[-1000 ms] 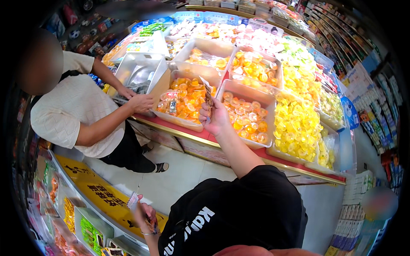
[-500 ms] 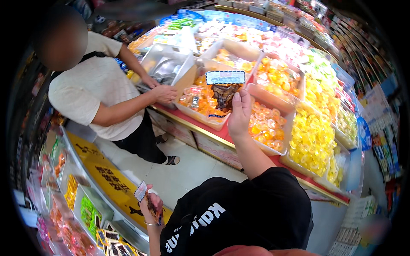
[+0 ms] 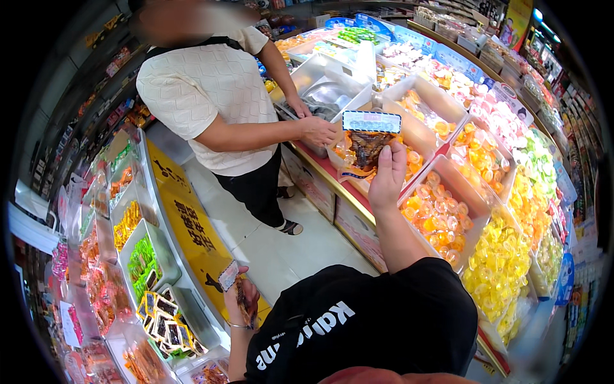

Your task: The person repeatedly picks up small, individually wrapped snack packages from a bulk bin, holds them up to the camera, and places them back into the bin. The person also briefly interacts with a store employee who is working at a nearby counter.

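Observation:
Raised over the front bins, my right hand (image 3: 389, 178) grips a clear snack packet (image 3: 367, 148) by its side. It has a white-and-blue header label and dark brown contents. Low on the left, close to my body, my left hand (image 3: 251, 299) is closed round a smaller snack packet (image 3: 228, 276) with a pale label and brown contents, partly hidden by the fingers. Beneath the raised packet, a bin (image 3: 398, 133) is partly covered by it. A person in a white knitted shirt (image 3: 192, 96) stands to the left, with one hand (image 3: 318, 131) near the bin's edge.
To the right, bins hold orange jelly cups (image 3: 437, 214) and a pile of yellow sweets (image 3: 499, 262). A translucent bin (image 3: 327, 80) holds a metal scoop-like piece. On the left stands another counter with green packets (image 3: 142, 262) and a yellow front panel (image 3: 176, 198). Tiled floor (image 3: 259, 253) lies between.
The whole scene has shifted rightward in the picture as my view turned left. Both my hands keep their packets; the right one remains raised. The other person's hands stay by the bins.

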### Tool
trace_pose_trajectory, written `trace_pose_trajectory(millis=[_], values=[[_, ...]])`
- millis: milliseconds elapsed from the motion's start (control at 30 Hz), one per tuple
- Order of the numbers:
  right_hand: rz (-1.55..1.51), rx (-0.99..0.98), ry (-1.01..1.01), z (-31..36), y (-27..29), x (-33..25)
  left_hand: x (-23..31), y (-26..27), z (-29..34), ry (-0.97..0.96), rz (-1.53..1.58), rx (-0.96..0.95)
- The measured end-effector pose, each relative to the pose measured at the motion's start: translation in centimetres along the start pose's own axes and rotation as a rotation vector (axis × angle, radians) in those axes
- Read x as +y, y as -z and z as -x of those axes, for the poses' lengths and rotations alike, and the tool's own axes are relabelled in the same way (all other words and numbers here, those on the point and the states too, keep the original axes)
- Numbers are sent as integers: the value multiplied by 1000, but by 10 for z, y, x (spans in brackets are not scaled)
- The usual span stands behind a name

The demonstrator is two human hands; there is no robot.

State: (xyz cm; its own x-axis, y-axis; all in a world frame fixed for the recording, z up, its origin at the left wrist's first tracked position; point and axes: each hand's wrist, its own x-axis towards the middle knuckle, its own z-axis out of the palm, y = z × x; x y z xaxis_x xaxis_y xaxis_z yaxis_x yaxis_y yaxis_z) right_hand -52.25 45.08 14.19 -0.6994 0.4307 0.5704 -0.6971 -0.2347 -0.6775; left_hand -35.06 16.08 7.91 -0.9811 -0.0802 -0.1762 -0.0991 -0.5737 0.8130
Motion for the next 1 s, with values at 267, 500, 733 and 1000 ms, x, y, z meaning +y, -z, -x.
trace_pose_trajectory(millis=[267, 500, 733, 1000], values=[[18, 6, -20, -5, -3, 20, -1, -11, -1, -34, 1, 81], [6, -34, -26, -9, -4, 28, -1, -6, -4, -19, -12, 72], [44, -50, -11, -12, -9, 28, 2, -7, -4, 0, 10, 96], [12, -14, -41, -9, -5, 38, 2, -10, -2, 13, 40, 113]])
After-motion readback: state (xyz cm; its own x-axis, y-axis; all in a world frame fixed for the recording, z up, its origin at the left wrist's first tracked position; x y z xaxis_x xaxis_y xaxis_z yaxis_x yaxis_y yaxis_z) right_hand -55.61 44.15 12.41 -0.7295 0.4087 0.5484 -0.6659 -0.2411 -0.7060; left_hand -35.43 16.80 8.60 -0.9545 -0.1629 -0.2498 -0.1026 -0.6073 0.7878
